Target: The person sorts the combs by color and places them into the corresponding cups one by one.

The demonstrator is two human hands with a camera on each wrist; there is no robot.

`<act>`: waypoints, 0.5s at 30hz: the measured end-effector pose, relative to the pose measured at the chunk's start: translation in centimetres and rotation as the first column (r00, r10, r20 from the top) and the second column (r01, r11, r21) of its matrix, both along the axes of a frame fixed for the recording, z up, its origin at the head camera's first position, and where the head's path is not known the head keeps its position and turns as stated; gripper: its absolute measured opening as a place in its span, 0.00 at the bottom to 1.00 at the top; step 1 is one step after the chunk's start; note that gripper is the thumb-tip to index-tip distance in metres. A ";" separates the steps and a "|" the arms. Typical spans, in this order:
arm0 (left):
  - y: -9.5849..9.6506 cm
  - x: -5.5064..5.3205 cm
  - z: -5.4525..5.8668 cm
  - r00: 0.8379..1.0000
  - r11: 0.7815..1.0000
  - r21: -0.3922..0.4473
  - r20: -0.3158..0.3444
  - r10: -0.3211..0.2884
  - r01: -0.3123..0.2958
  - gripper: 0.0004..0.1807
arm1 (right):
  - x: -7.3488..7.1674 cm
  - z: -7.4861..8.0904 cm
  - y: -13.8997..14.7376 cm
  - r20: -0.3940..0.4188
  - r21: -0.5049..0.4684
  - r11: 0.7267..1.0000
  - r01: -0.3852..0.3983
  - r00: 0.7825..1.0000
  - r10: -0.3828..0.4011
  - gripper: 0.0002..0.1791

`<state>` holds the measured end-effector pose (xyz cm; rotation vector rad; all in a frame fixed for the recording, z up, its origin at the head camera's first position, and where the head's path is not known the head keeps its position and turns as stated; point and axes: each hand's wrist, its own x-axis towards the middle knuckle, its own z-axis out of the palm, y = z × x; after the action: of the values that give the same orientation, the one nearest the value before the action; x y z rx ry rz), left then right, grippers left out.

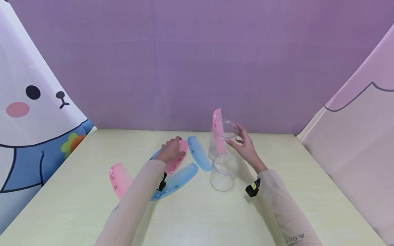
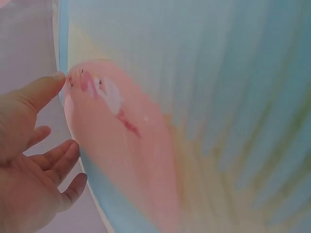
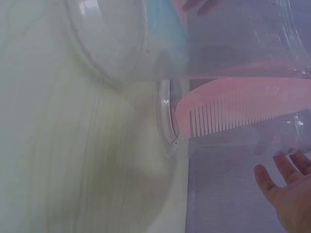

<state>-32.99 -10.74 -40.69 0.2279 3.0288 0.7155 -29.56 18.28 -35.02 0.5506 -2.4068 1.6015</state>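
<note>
pink comb (image 1: 175, 164) lies on the worktop (image 1: 200, 218) among blue combs (image 1: 199, 153), the left hand (image 1: 169, 151) at its edge, grip loosely spread; a weak pinch could drop it. the right hand (image 1: 246, 147) has its grip round the far jar (image 1: 212, 152) holding an upright comb (image 1: 218, 131); a nudge could knock the near jar (image 1: 223, 176).
</note>
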 end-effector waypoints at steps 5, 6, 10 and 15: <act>0.2 0.0 0.0 1.000 0.999 0.035 0.017 0.013 -0.014 0.37 | 0.0 0.0 0.0 0.001 -0.004 1.000 0.001 1.000 -0.001 0.42; 0.2 0.0 0.0 1.000 0.999 0.043 0.019 0.017 -0.018 0.37 | 0.0 0.0 0.0 0.000 -0.004 1.000 0.002 1.000 -0.002 0.42; 0.4 0.3 0.2 0.998 0.996 0.071 0.028 0.049 -0.051 0.37 | 0.0 0.0 0.0 0.000 -0.003 1.000 0.005 1.000 -0.005 0.42; 0.5 0.4 0.3 0.993 0.989 0.102 0.065 0.103 -0.109 0.39 | -0.1 -0.1 0.1 0.005 -0.003 1.000 0.003 1.000 -0.003 0.42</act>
<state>-32.57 -10.21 -40.39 0.0460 2.9686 0.8745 -29.67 18.35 -35.09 0.5431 -2.4074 1.6067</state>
